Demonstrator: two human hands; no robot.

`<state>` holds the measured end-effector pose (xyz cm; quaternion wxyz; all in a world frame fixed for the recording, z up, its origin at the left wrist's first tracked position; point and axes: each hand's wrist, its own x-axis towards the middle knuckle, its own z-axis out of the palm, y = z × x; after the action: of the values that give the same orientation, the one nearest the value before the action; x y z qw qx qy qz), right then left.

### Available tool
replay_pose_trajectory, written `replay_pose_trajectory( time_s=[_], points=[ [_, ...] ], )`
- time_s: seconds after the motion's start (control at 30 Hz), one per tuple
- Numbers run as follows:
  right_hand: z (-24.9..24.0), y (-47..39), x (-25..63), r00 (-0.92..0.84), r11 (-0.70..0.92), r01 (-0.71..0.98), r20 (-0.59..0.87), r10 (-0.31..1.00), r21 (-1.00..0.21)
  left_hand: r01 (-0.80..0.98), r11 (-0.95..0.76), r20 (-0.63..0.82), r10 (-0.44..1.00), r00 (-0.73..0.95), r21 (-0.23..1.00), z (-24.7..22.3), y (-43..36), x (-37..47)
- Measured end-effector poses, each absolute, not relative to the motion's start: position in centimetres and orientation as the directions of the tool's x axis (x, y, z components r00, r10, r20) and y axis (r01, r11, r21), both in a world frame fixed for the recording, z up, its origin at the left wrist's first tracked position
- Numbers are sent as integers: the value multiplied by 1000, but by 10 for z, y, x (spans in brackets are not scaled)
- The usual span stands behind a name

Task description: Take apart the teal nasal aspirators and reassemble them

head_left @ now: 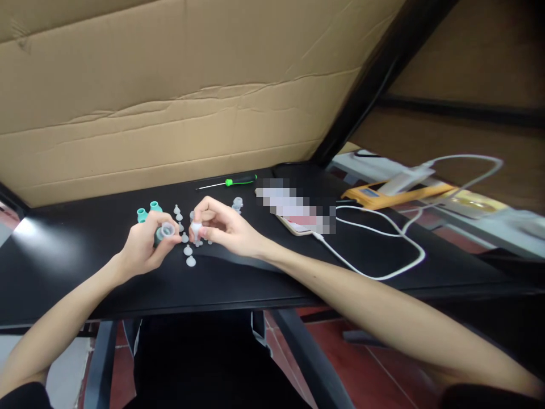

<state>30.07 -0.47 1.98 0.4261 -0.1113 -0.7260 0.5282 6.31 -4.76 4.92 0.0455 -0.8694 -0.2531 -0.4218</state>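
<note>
Holding a clear-rimmed green cup (pixel 167 229) in our left hand (pixel 145 245) and a small white piece (pixel 196 227) in our right hand (pixel 225 230).
Our left fingers curl around the cup's side, its mouth toward us; we cannot make out what is inside. Our right thumb and fingertips pinch the white piece, near the cup but apart from it. Two green bottles (pixel 155 207) stand beyond our left hand, contents unclear, and clear caps (pixel 188 250) line the black table (pixel 255 287) between our hands.

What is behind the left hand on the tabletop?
Two teal pieces stand just beyond the left hand. Whatever lies directly behind its palm and fingers is covered and cannot be seen.
</note>
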Motion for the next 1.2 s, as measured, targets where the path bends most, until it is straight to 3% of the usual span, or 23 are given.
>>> replay_pose_trajectory(
  time_s=[0.07,0.2,0.3,0.43,0.57,1.0,1.2],
  points=[
    [19,-3,300,-604,463,-243,507,615,-852,536,-836,758,422,497,114,48,-50,71],
    [16,-2,292,-599,517,-200,521,608,-833,654,-740,795,297,529,-159,43,-44,77],
    [13,-4,286,-574,538,-176,530,625,-824,661,-679,804,176,568,-319,39,-35,70],
    [12,-9,282,-536,557,-92,513,671,-825,634,-638,779,84,621,-437,38,-31,64],
    [12,-15,284,-527,584,16,490,695,-811,610,-643,761,66,646,-462,38,-39,68],
    [5,-18,288,-623,557,29,421,659,-830,599,-672,707,157,689,-435,37,-50,74],
    [17,-16,296,-683,658,235,360,636,-715,574,-685,708,119,696,-449,36,-49,73]
  ],
)
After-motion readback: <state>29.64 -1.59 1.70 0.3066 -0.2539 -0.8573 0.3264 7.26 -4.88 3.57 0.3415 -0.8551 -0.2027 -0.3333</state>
